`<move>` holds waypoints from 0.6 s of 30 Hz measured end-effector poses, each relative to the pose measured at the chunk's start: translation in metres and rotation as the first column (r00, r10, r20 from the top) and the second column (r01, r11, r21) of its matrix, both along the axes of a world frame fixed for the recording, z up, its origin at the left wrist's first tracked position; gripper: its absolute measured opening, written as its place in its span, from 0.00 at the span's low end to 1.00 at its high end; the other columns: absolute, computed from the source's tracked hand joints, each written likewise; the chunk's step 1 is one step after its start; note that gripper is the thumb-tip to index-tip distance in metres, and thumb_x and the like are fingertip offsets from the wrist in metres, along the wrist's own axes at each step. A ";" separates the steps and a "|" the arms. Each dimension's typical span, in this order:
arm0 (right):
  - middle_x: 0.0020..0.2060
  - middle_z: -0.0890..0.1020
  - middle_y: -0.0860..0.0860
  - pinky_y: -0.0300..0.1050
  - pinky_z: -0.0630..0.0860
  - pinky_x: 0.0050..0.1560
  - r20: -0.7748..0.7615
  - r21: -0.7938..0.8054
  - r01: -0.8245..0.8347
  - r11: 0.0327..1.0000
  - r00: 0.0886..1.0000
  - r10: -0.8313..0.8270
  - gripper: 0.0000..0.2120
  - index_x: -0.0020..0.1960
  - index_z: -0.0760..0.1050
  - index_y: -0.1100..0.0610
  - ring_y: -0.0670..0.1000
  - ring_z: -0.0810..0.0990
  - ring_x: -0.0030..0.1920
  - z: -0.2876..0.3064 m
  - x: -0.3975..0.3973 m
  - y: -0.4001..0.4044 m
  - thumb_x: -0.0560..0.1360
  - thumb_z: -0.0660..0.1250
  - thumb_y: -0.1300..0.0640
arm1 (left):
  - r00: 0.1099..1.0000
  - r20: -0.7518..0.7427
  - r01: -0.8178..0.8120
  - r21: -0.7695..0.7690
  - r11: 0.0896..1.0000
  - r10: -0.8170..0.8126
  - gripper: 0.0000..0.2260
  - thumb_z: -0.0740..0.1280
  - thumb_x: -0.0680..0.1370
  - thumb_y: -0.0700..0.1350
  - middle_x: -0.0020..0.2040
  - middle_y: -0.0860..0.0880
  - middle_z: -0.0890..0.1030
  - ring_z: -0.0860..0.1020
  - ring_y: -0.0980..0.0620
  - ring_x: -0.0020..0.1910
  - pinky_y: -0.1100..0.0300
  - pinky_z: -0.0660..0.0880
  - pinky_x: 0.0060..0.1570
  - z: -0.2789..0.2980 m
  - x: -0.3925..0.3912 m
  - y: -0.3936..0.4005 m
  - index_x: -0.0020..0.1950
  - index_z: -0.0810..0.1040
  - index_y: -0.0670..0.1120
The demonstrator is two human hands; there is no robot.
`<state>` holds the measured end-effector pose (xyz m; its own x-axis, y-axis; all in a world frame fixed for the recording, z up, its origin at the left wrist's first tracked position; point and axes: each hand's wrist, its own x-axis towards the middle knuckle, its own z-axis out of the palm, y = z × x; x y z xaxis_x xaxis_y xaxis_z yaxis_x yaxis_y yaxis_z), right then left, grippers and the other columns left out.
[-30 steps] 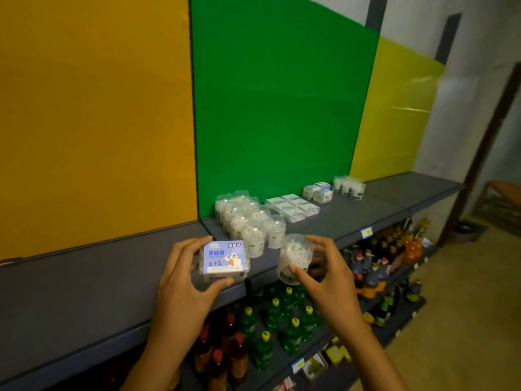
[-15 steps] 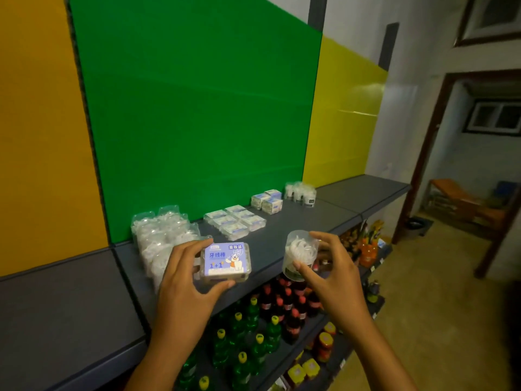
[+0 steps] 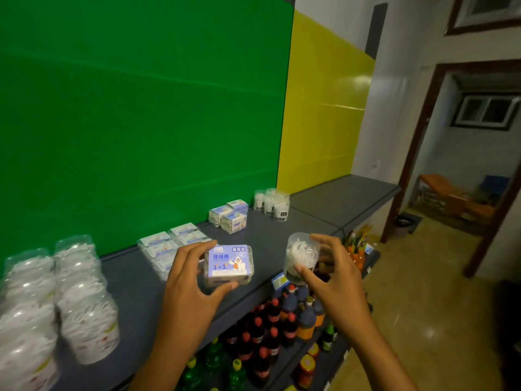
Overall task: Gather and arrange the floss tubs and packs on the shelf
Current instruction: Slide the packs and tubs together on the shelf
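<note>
My left hand (image 3: 191, 280) grips a square floss pack (image 3: 229, 263) with a blue and white label, held just above the grey shelf (image 3: 141, 294). My right hand (image 3: 335, 275) holds a clear round floss tub (image 3: 301, 256) over the shelf's front edge. Several clear tubs (image 3: 64, 300) stand grouped at the left of the shelf. Flat packs (image 3: 172, 244) lie behind my left hand. Further back sit small boxes (image 3: 229, 215) and a few more tubs (image 3: 272, 203).
Green and yellow panels back the shelf. Bottles (image 3: 270, 328) fill the lower shelves beneath my hands. A bare stretch of shelf (image 3: 346, 198) runs to the right end. A doorway (image 3: 462, 170) opens at the right, over a tiled floor.
The view has swung right along the shelf, so the tub cluster now sits at far left. Both hands keep hold of the pack and the tub, moving right with the view.
</note>
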<state>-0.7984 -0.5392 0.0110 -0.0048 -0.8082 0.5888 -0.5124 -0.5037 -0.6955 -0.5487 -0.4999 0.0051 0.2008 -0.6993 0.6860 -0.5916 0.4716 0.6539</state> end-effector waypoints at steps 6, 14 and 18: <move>0.56 0.77 0.42 0.49 0.79 0.51 -0.016 -0.015 0.007 1.000 1.000 -0.007 0.25 0.62 0.69 0.40 0.42 0.78 0.53 -0.005 -0.035 -0.058 0.70 0.76 0.49 | 0.998 0.046 -0.038 0.007 0.999 0.038 0.30 0.81 0.62 0.42 0.57 0.56 0.72 0.71 0.66 0.58 0.79 0.68 0.51 0.000 -0.035 -0.053 0.62 0.74 0.51; 0.56 0.77 0.42 0.37 0.76 0.50 -0.018 -0.009 -0.160 0.987 0.987 0.159 0.24 0.62 0.69 0.40 0.38 0.76 0.54 0.001 -0.078 -0.157 0.70 0.76 0.50 | 0.982 0.035 -0.185 -0.006 0.983 0.185 0.31 0.81 0.62 0.42 0.59 0.54 0.73 0.72 0.62 0.58 0.76 0.68 0.54 -0.005 -0.089 -0.120 0.62 0.74 0.49; 0.55 0.77 0.42 0.39 0.77 0.50 -0.021 0.000 -0.228 0.974 0.974 0.228 0.25 0.62 0.70 0.40 0.39 0.76 0.53 0.007 -0.100 -0.204 0.70 0.76 0.49 | 0.963 0.037 -0.268 0.000 0.964 0.267 0.31 0.81 0.62 0.42 0.59 0.53 0.73 0.72 0.59 0.58 0.77 0.67 0.54 -0.004 -0.114 -0.151 0.63 0.74 0.49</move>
<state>-0.8983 -0.7427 0.0180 0.1912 -0.7853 0.5889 -0.3979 -0.6105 -0.6848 -0.6627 -0.6507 0.0008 0.3561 -0.6266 0.6932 -0.7191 0.2900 0.6316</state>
